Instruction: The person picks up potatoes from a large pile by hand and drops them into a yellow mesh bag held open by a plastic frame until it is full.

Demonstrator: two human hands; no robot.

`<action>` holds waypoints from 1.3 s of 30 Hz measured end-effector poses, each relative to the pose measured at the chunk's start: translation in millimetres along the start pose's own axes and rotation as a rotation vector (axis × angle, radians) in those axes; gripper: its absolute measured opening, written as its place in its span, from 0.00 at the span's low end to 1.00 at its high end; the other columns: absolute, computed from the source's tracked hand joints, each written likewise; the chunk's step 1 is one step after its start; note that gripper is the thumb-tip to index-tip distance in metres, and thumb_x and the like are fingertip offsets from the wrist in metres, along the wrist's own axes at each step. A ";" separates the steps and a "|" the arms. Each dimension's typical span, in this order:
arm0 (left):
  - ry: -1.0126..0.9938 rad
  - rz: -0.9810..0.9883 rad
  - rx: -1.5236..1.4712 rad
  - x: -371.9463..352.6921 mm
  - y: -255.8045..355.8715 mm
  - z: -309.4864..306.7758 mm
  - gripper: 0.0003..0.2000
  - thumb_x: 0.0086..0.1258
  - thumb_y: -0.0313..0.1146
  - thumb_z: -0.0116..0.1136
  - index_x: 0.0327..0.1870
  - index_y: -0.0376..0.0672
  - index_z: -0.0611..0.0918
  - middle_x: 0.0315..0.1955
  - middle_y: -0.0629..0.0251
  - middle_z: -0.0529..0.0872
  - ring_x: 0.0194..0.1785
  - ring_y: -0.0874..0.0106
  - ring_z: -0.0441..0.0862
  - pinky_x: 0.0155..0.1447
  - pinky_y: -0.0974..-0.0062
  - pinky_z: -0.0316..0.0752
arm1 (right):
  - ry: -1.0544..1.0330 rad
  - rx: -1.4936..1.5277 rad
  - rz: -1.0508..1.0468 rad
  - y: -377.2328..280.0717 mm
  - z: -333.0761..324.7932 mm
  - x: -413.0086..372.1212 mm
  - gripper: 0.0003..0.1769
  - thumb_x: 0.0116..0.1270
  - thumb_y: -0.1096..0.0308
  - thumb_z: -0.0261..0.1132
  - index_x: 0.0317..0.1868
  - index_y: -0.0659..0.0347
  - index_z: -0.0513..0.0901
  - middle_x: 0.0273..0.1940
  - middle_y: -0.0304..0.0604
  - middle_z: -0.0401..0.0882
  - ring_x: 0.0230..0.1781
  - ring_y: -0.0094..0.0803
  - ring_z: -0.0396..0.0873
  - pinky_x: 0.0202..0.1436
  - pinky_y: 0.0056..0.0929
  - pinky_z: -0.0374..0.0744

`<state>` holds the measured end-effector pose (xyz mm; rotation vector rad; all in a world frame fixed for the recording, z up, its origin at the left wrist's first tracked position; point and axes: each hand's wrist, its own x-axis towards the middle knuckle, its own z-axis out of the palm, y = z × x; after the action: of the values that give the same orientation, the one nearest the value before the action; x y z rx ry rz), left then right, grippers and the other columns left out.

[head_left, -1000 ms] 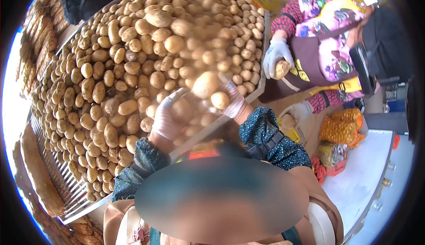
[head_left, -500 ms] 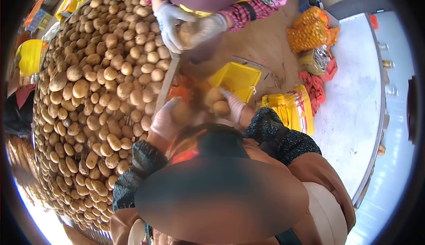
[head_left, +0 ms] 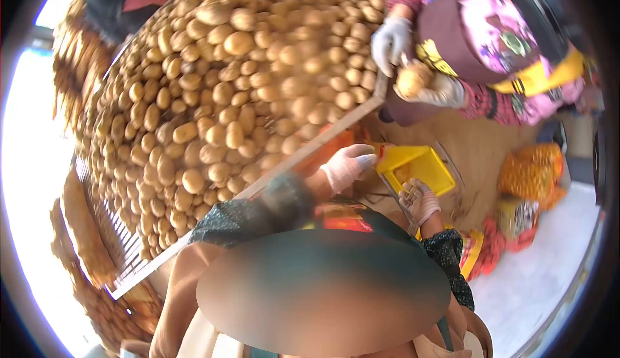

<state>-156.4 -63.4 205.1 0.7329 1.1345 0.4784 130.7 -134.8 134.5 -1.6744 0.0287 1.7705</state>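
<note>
My left hand (head_left: 349, 168), in a pale glove, is at the left side of a yellow bag (head_left: 439, 176) that hangs with its mouth spread. Its fingers are stretched toward the bag and no potato shows in them. My right hand (head_left: 421, 201), also gloved, is at the near rim of the bag with fingers apart and no potato visible in it. Inside the bag a brownish shape shows, too blurred to name. Left of my hands, a large heap of potatoes (head_left: 223, 93) lies behind a table edge (head_left: 316, 143).
Across from me a person's gloved hand (head_left: 431, 90) holds a potato (head_left: 413, 80); their other gloved hand (head_left: 391, 42) is beside it. An orange net sack (head_left: 531, 172) and red netting (head_left: 491, 242) lie at right, near a pale surface (head_left: 562, 261).
The view has swung, so the heap now spreads across the upper left. Potatoes that were at both my hands are no longer in them. My hands are now at the yellow bag.
</note>
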 end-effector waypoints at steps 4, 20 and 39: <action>0.504 0.401 0.229 -50.4 -13.0 -68.1 0.19 0.71 0.38 0.61 0.59 0.37 0.81 0.47 0.55 0.86 0.52 0.67 0.83 0.58 0.69 0.77 | -0.323 -0.528 -0.308 -12.8 84.8 10.3 0.22 0.70 0.65 0.67 0.62 0.59 0.78 0.48 0.42 0.83 0.36 0.29 0.83 0.35 0.27 0.83; 1.149 0.340 1.474 -171.1 -1.0 -308.4 0.23 0.59 0.25 0.60 0.60 0.44 0.80 0.59 0.56 0.79 0.67 0.55 0.71 0.70 0.57 0.66 | -1.194 -1.757 -1.692 85.3 469.0 -13.5 0.41 0.61 0.53 0.70 0.71 0.59 0.68 0.70 0.55 0.67 0.71 0.51 0.66 0.74 0.45 0.65; 0.434 0.702 -1.191 -204.7 -22.6 -336.6 0.18 0.70 0.34 0.57 0.59 0.38 0.78 0.52 0.56 0.83 0.56 0.62 0.80 0.63 0.62 0.77 | -0.843 -0.379 0.176 19.9 503.6 -5.8 0.12 0.68 0.70 0.66 0.49 0.63 0.82 0.44 0.46 0.85 0.45 0.29 0.84 0.48 0.23 0.82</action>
<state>-544.7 -124.2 240.3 -0.0840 0.7311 1.7718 -318.4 79.1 215.7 -1.0427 -0.5794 2.6085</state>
